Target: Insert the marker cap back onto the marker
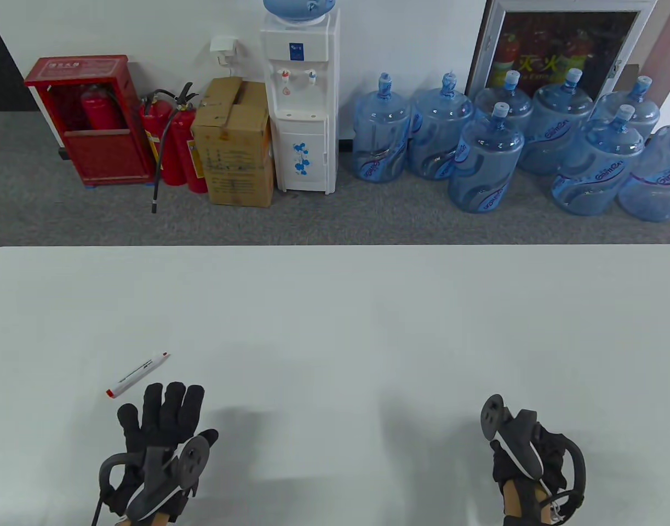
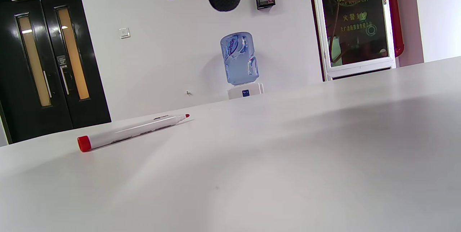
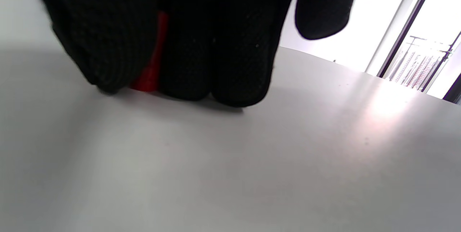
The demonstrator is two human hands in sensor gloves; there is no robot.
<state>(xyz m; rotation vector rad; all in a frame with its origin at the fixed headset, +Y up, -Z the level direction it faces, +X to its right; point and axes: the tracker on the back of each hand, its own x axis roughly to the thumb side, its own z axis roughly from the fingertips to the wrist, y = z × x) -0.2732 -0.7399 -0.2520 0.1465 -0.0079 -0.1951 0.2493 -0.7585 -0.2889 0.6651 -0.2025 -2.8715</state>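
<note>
Nearest the camera on the left is the left hand [image 1: 162, 433], lying low over the table [image 1: 335, 307] with its fingers [image 1: 170, 402] spread wide and holding nothing. Just past those fingertips sits the marker [image 1: 139, 373], flat on the white surface and angled, red end plug toward the near left and the bare tip pointing away to the right. In the left wrist view you can see the marker [image 2: 131, 132] is uncapped, little red nib exposed, and not touching anything but the table. My guess is the hand is flat and open like that because it's about to go for the barrel, which is right there in reach.

Moving right, there's a big stretch of table between the two hands, they're well apart. Then the right hand [image 1: 524, 460], curled up under its tracker. From above you can't see what's in it, but the right wrist view shows the fingers [image 3: 216, 44] bunched tight down near the table with a red marker cap [image 3: 151, 66] wedged between them. So the cap's gripped on the right, marker's loose on the left, and they need to meet somewhere in the middle. Capping itself hasn't begun
</note>
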